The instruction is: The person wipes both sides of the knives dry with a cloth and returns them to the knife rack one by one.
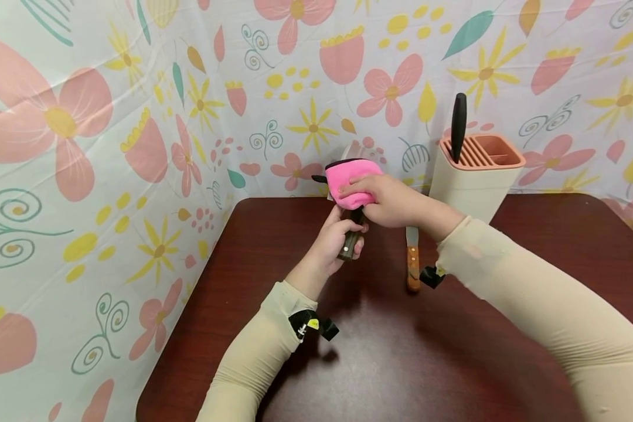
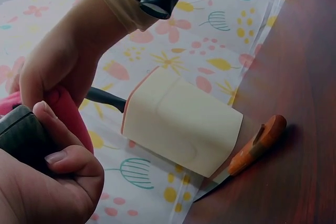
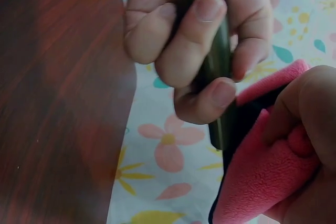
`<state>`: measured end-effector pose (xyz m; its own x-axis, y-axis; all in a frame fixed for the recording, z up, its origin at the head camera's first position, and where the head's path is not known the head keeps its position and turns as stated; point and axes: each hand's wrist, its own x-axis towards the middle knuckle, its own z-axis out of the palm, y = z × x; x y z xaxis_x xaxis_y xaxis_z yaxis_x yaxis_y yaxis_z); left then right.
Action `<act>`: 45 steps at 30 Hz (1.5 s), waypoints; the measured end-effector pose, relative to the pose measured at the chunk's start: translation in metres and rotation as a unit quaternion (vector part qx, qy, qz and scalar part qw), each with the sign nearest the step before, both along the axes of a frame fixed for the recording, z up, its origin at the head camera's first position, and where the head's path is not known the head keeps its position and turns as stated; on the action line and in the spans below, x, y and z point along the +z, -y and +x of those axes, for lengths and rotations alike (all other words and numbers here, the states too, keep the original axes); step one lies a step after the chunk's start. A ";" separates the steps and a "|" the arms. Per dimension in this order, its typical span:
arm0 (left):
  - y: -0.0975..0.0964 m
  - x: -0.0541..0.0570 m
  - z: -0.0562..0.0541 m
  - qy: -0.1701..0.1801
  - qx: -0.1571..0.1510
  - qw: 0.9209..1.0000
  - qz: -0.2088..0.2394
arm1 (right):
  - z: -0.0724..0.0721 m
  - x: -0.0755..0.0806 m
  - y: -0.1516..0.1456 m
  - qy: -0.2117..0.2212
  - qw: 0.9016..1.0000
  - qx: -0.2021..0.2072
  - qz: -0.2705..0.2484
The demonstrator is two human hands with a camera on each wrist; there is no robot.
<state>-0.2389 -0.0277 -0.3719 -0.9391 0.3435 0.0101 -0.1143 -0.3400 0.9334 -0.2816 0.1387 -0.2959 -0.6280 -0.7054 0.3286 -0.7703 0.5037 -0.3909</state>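
My left hand (image 1: pixel 333 237) grips the dark green, riveted handle of a knife (image 1: pixel 346 249), its fingers curled round it in the right wrist view. Above the handle, my right hand (image 1: pixel 395 202) holds a folded pink cloth (image 1: pixel 366 168) with a dark underside against the knife's upper part. The cloth and fingers hide most of the blade. Fuzzy pink fabric shows pinched under the right thumb and fingers in the right wrist view. Both hands are raised over the far side of the table.
A cream knife block (image 1: pixel 461 187) with an orange slotted top stands at the back right, holding a black-handled knife (image 1: pixel 458 126). A wooden-handled knife (image 1: pixel 412 264) lies on the dark red-brown table (image 1: pixel 374 351). Flower-patterned sheeting (image 1: pixel 158 140) borders the left and back.
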 end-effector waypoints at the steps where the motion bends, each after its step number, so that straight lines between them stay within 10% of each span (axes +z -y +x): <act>1: 0.000 0.000 0.000 0.000 0.001 1.000 0.000 | 0.000 0.001 -0.001 0.001 1.000 0.003 -0.002; 24: 0.004 0.000 -0.002 -0.015 -0.010 1.000 0.000 | 0.009 0.037 -0.038 0.083 0.996 0.012 -0.041; 36: 0.005 0.001 0.000 -0.016 -0.025 1.000 -0.010 | -0.021 0.084 -0.049 0.023 0.987 -0.125 -0.100; 45: 0.002 0.002 0.003 -0.029 -0.035 0.999 -0.017 | -0.054 0.081 -0.034 -0.096 0.978 -0.170 -0.078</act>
<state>-0.2358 -0.0302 -0.3696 -0.9107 0.4100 0.0506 -0.0826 -0.3008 0.9501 -0.3355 0.1723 -0.2152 -0.7336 -0.3980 0.5508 -0.6352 0.6898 -0.3475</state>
